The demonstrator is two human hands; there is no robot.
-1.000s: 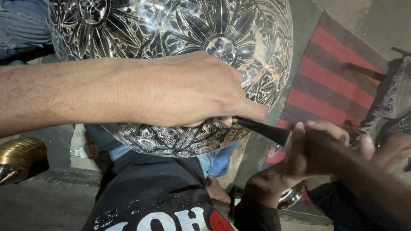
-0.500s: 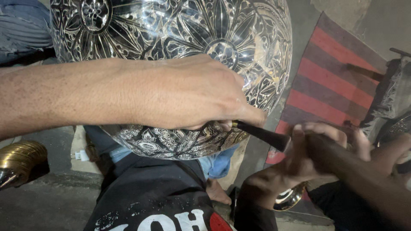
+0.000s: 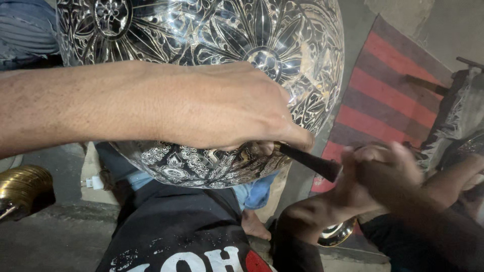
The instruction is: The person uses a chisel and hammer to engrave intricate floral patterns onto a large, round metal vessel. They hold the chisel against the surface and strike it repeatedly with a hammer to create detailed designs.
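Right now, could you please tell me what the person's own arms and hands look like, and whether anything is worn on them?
Both are bare. The left hand and its long forearm show no sleeve, glove, watch or ring. The right hand is blurred; no glove shows, and its forearm looks uncovered as far as the picture's edge. Whether a ring sits there cannot be told.

No packages, labels, signs or screens showing, only white and red lettering printed on dark cloth [image 3: 176, 247] lying at the bottom edge

Engraved metal bowl [image 3: 212, 45] fills the top, brass pot [image 3: 22, 189] lower left, striped rug [image 3: 383, 100] open.
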